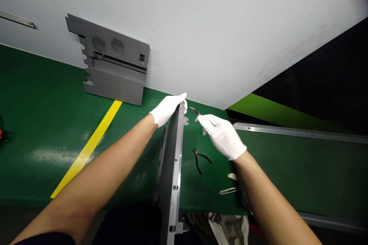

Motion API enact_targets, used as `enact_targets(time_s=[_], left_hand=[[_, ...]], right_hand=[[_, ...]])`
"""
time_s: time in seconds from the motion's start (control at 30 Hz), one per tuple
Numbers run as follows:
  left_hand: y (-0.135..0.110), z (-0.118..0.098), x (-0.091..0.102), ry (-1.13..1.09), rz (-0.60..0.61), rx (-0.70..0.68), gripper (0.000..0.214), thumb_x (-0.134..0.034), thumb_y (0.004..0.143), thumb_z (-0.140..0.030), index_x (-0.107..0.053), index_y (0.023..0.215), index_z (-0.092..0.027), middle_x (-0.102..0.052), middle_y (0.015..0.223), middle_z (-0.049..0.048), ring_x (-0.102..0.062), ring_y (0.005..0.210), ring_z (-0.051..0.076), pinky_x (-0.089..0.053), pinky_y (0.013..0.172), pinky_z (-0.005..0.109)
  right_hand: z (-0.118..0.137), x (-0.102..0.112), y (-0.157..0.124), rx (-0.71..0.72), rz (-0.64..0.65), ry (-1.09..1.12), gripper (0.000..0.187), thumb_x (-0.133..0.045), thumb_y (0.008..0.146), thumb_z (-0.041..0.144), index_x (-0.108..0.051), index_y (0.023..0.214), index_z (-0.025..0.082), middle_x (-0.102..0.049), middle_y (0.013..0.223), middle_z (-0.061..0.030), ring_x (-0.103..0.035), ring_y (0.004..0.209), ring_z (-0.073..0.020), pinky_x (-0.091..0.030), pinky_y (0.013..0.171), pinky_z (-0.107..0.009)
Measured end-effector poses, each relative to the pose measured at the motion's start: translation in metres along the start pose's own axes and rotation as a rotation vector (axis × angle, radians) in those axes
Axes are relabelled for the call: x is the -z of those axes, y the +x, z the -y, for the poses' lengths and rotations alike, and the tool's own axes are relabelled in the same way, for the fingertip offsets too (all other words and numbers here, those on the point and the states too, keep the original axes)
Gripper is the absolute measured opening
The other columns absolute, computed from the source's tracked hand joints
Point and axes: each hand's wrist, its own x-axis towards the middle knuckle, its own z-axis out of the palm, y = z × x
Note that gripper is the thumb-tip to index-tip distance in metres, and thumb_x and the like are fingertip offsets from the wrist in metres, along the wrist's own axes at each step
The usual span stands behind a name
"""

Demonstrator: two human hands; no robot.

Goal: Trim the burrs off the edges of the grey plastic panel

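Observation:
A long grey plastic panel (175, 153) stands on edge on the green table, running toward my body. My left hand (169, 108), in a white glove, grips its far end, thumb on top and fingertips round the right side. Just right of that end, my gloved right hand (220, 134) holds a small knife (194, 111), its blade pointing toward the panel but apart from it. Most of the knife's handle is hidden in the fist. Below, between panel and right forearm, lie red-and-black cutting pliers (199, 159), spread apart.
A second grey panel (117, 80) with vent grilles leans on the white wall (201, 38). A yellow stripe (86, 149) crosses the green table (37, 122). Near its right edge lie a slim light-coloured tool (227, 191) and a pale curved piece (232, 176). A metal-railed conveyor (299, 160) is at right.

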Motion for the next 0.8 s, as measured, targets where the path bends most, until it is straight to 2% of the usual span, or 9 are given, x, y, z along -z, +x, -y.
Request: enact_targets(time_s=[0.1, 0.17, 0.27, 0.37, 0.43, 0.5, 0.63, 0.7, 0.8], left_hand=[[-0.01, -0.004, 0.001, 0.105, 0.004, -0.04, 0.045, -0.059, 0.092, -0.063, -0.073, 0.103, -0.022, -0.073, 0.115, 0.0117, -0.064, 0.116, 0.028, -0.046, 0.11, 0.047], [-0.029, -0.015, 0.003, 0.195, 0.012, -0.067, 0.056, -0.067, 0.089, -0.056, -0.06, 0.138, -0.031, -0.053, 0.154, 0.0105, -0.046, 0.143, 0.032, -0.035, 0.121, 0.053], [-0.074, -0.039, 0.002, 0.523, 0.001, -0.17, 0.047, -0.069, 0.088, -0.047, -0.065, 0.135, -0.041, -0.03, 0.17, 0.0011, -0.018, 0.159, 0.038, -0.013, 0.127, 0.066], [-0.129, -0.058, 0.001, 0.785, 0.337, -0.337, 0.017, -0.073, 0.084, -0.041, -0.08, 0.099, -0.043, -0.06, 0.147, -0.0006, -0.029, 0.155, 0.036, 0.0, 0.129, 0.064], [-0.156, -0.06, 0.0, 0.834, 0.671, -0.424, 0.031, -0.083, 0.073, -0.037, -0.078, 0.102, -0.047, -0.073, 0.123, 0.0009, -0.049, 0.141, 0.035, -0.003, 0.13, 0.061], [-0.167, -0.054, -0.004, 0.935, 0.824, -0.528, 0.042, -0.086, 0.065, -0.031, -0.077, 0.102, -0.047, -0.076, 0.103, 0.0015, -0.063, 0.119, 0.034, -0.011, 0.13, 0.06], [-0.147, -0.056, -0.025, 1.172, 0.976, -0.752, 0.011, -0.082, 0.072, -0.03, -0.071, 0.074, -0.033, -0.068, 0.071, -0.0002, -0.059, 0.069, 0.024, -0.041, 0.111, 0.056], [-0.128, -0.074, -0.033, 1.177, 1.02, -0.732, 0.028, -0.084, 0.076, -0.042, -0.065, 0.063, -0.025, -0.063, 0.064, -0.0015, -0.053, 0.062, 0.019, -0.05, 0.088, 0.046], [-0.1, -0.113, -0.024, 1.141, 0.796, -0.543, 0.038, -0.092, 0.066, -0.049, -0.066, 0.065, -0.021, -0.065, 0.07, -0.0024, -0.056, 0.07, 0.016, -0.045, 0.069, 0.032]], right_hand=[[-0.001, -0.001, -0.006, -0.072, -0.052, 0.094, 0.047, -0.055, 0.095, 0.067, -0.069, 0.082, 0.023, -0.059, 0.065, 0.0016, -0.051, 0.062, -0.0161, -0.04, 0.06, -0.03], [-0.006, -0.003, -0.016, -0.123, -0.053, 0.206, 0.048, -0.057, 0.093, 0.068, -0.07, 0.084, 0.023, -0.058, 0.065, 0.0016, -0.046, 0.056, -0.0144, -0.036, 0.052, -0.028], [-0.026, -0.01, -0.039, -0.231, -0.062, 0.391, 0.05, -0.059, 0.091, 0.071, -0.071, 0.089, 0.022, -0.057, 0.063, 0.0017, -0.039, 0.049, -0.0125, -0.03, 0.045, -0.027], [-0.059, -0.029, -0.071, -0.377, -0.109, 0.601, 0.051, -0.062, 0.089, 0.071, -0.07, 0.089, 0.021, -0.053, 0.058, 0.0036, -0.035, 0.044, -0.0107, -0.026, 0.041, -0.026], [-0.086, -0.05, -0.095, -0.472, -0.112, 0.734, 0.049, -0.066, 0.087, 0.069, -0.069, 0.088, 0.02, -0.049, 0.054, 0.0058, -0.031, 0.042, -0.0088, -0.023, 0.04, -0.025], [-0.112, -0.074, -0.118, -0.571, -0.08, 0.806, 0.049, -0.072, 0.083, 0.067, -0.065, 0.079, 0.018, -0.045, 0.049, 0.0075, -0.027, 0.039, -0.0067, -0.019, 0.04, -0.024], [-0.156, -0.118, -0.155, -0.733, -0.094, 0.779, 0.056, -0.08, 0.068, 0.069, -0.061, 0.07, 0.017, -0.051, 0.048, 0.0055, -0.027, 0.036, -0.0053, -0.016, 0.037, -0.024], [-0.17, -0.126, -0.168, -0.767, -0.163, 0.77, 0.063, -0.081, 0.062, 0.071, -0.066, 0.084, 0.015, -0.066, 0.065, -0.0007, -0.032, 0.037, -0.0056, -0.016, 0.036, -0.024], [-0.173, -0.114, -0.184, -0.734, -0.197, 0.788, 0.071, -0.078, 0.065, 0.074, -0.069, 0.103, 0.014, -0.073, 0.084, -0.0053, -0.036, 0.04, -0.0058, -0.016, 0.039, -0.025]])
